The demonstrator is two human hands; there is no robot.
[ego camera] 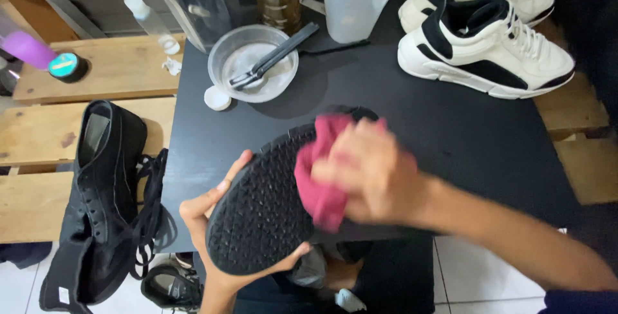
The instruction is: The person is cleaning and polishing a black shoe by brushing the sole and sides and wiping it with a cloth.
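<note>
Sole (264,208) of black shoe turned upward over the black table (412,114), cupped from below by left hand (209,224); right hand (370,172), blurred, clamped on pink cloth (318,191) mid-sole; probably partway through wiping, toe end apparently left

A bowl (253,63) holding a brush (273,57) sits on the table (450,127), sneakers (483,47) to its right.

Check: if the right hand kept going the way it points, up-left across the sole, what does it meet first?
Probably the left hand's fingertips gripping the sole's edge. The right hand, blurred, presses a red cloth on the black shoe. Beyond lies the clear bowl. Depth is unclear.
</note>
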